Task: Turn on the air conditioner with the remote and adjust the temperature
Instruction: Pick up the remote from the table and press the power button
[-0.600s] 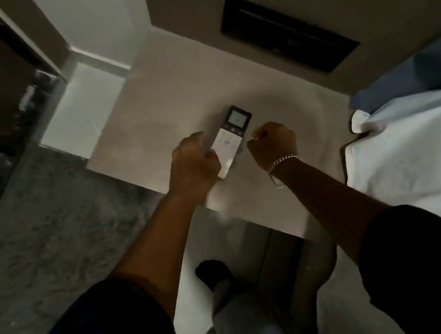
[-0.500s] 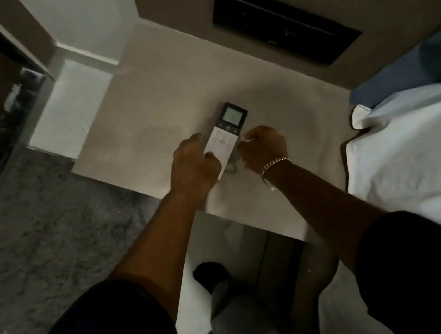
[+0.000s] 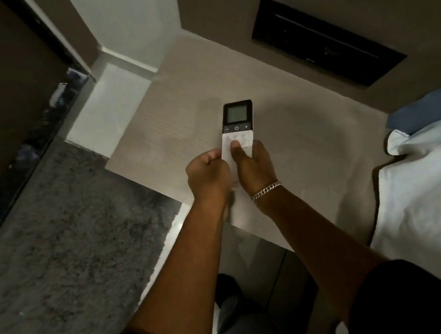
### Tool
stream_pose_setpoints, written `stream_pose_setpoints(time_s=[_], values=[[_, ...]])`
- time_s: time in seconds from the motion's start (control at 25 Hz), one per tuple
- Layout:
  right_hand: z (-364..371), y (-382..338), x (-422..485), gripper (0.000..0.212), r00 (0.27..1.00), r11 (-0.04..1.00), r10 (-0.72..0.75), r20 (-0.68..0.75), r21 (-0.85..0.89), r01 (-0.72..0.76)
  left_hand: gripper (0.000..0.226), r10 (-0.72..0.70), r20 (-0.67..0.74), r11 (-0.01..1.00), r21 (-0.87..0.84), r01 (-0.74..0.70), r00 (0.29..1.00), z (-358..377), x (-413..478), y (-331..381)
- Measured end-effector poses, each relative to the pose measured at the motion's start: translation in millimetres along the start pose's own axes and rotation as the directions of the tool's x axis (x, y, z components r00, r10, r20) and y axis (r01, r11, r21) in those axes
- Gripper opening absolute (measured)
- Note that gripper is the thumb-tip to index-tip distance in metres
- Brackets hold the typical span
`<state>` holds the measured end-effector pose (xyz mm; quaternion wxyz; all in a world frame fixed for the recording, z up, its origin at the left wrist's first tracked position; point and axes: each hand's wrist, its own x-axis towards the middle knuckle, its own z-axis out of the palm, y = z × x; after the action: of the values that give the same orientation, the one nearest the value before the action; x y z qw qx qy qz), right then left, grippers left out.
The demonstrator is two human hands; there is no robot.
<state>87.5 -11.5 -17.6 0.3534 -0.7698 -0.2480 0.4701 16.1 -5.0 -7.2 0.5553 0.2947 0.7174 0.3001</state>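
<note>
Now lifted off the desk point(image 3: 174, 110), slim rigid light remote point(image 3: 237, 128) resting in right hand point(image 3: 254, 166), fingers point(image 3: 257, 147) wrapping its lower half, left hand point(image 3: 207, 175) pinching the edge.

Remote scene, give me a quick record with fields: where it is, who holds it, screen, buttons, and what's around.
remote: lifted above the table, screen end pointing away from the person
right hand: grips the lower end, thumb on the white keypad
left hand: closed, at the remote's left edge
screen: pale, digits unreadable
buttons: minus, power, plus under the screen
surroundings: bed to the right, carpet to the left
</note>
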Motion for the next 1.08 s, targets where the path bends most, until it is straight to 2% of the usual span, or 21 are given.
stream_pose_setpoints(time_s=[0.08,0.2,0.36,0.44,0.56,0.64,0.84,0.96,1.08], values=[[9.0,-31.4,-24.4,0.029,0.990,0.995,-0.097,0.102,0.045,0.093,0.031,0.029,-0.083,0.988,-0.148,-0.042,0.996,-34.1,-18.7,24.4],[23.7,-96.0,-69.9,0.025,0.940,0.971,-0.232,0.251,0.114,0.209,0.023,0.153,-0.167,0.945,-0.264,-0.194,0.974,-95.9,-53.1,73.6],[48.3,-199.2,-153.5,0.017,0.796,0.915,-0.394,0.460,0.281,0.290,0.020,0.348,-0.323,0.856,-0.275,-0.439,0.880,-187.9,-117.9,152.8],[59.0,-251.0,-206.6,0.010,0.697,0.881,-0.472,0.539,0.317,0.352,0.019,0.427,-0.408,0.794,-0.258,-0.551,0.807,-237.7,-160.9,190.4],[70.4,-317.7,-284.4,0.013,0.556,0.821,-0.571,0.604,0.397,0.411,0.018,0.518,-0.510,0.706,-0.199,-0.680,0.687,-299.1,-226.5,236.6],[75.6,-362.1,-348.0,0.014,0.462,0.776,-0.629,0.626,0.462,0.430,0.019,0.561,-0.596,0.632,-0.141,-0.762,0.575,-343.4,-278.6,267.5],[66.9,-454.7,-481.6,0.011,0.221,0.662,-0.731,0.645,0.594,0.457,0.018,0.619,-0.707,0.508,0.030,-0.861,0.341,-424.0,-396.3,337.3],[51.0,-502.4,-551.4,0.012,0.091,0.598,-0.771,0.630,0.668,0.443,0.017,0.660,-0.725,0.437,0.157,-0.886,0.197,-459.1,-465.1,371.3],[31.8,-540.1,-607.8,0.012,-0.026,0.561,-0.787,0.616,0.733,0.385,0.017,0.698,-0.711,0.381,0.260,-0.887,0.091,-482.0,-523.7,400.5]])
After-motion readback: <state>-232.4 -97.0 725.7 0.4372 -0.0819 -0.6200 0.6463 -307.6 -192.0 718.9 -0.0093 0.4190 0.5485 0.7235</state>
